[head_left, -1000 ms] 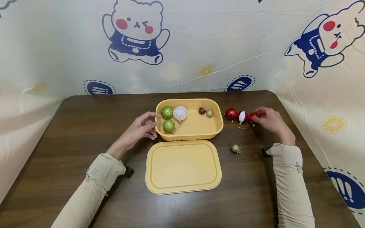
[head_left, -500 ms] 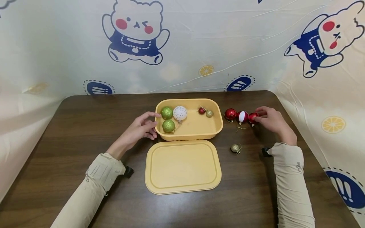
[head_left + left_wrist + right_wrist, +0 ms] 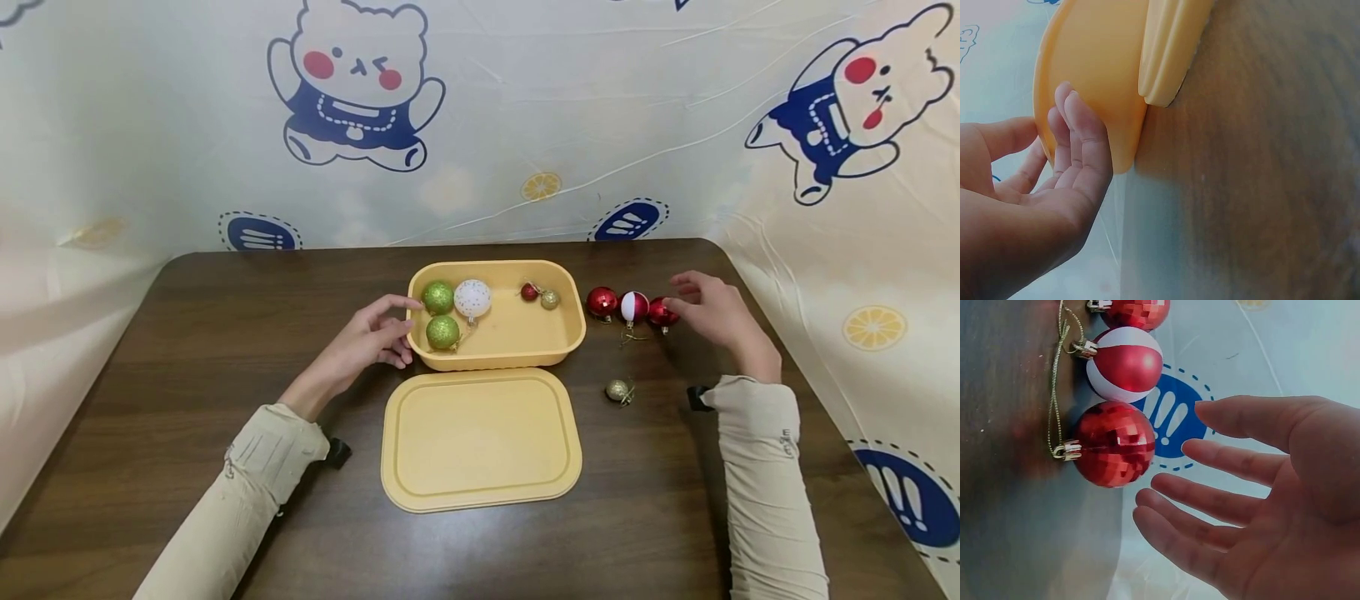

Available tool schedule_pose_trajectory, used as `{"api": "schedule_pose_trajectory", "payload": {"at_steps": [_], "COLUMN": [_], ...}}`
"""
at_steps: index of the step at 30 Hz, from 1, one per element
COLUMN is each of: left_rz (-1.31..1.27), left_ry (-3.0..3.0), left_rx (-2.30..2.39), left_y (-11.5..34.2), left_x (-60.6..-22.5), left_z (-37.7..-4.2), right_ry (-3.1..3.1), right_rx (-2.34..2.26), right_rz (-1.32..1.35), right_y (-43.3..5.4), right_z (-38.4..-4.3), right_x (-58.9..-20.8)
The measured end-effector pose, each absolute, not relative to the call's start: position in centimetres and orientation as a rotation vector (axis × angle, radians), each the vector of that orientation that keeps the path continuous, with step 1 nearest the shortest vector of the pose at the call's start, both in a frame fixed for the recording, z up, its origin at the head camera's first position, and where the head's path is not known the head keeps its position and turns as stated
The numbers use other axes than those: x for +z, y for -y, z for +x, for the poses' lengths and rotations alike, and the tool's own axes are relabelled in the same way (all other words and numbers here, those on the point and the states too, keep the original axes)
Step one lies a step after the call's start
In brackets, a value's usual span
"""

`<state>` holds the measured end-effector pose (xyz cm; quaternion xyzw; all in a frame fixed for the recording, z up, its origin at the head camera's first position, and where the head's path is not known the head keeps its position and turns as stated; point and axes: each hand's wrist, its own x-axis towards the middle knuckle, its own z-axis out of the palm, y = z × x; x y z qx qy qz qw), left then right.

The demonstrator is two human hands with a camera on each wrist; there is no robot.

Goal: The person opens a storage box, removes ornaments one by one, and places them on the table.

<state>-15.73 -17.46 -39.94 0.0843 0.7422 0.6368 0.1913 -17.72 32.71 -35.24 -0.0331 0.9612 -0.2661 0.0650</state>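
Note:
At the left end of a yellow plastic box (image 3: 510, 337), my left hand (image 3: 367, 336) rests with its index finger and thumb on the rim; its other fingers bend loosely beside the outer wall (image 3: 1097, 56). Inside lie two green glitter baubles (image 3: 442, 332), a white speckled bauble (image 3: 472, 297) and small red and gold ones. My right hand (image 3: 712, 308) is beside the rightmost shiny red bauble (image 3: 663, 312), its fingers spread and holding nothing. In the right wrist view, a gap shows between the fingertips (image 3: 1163, 482) and that faceted red bauble (image 3: 1116, 447).
Left of that bauble, a red-and-white bauble (image 3: 634, 307) and another red one (image 3: 602, 303) complete a row. A small gold bauble (image 3: 617, 391) lies nearer on the dark wooden table (image 3: 660, 517). The yellow lid (image 3: 482, 442) lies in front of the box.
My right hand's fingers have let go of the rightmost red bauble and spread. The row of baubles sits slightly further left. The left hand has stayed at the box.

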Motion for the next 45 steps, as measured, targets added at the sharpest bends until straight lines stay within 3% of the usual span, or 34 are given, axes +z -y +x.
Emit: {"api": "schedule_pose_trajectory", "payload": {"at_steps": [25, 45], "left_rz": [0.234, 0.232], "left_ry": [-2.082, -2.051], "left_rx": [1.807, 1.809], "left_y": [18.0, 17.5], "left_x": [-40.1, -40.2], "left_z": [-15.9, -15.8], "right_ry": [-3.044, -2.969], "right_rx": [-0.809, -0.813], "right_rz": [-0.354, -0.535], "right_y": [-26.9, -19.8], "right_z": [-16.7, -17.6], "right_x": [-31.4, -31.2]}}
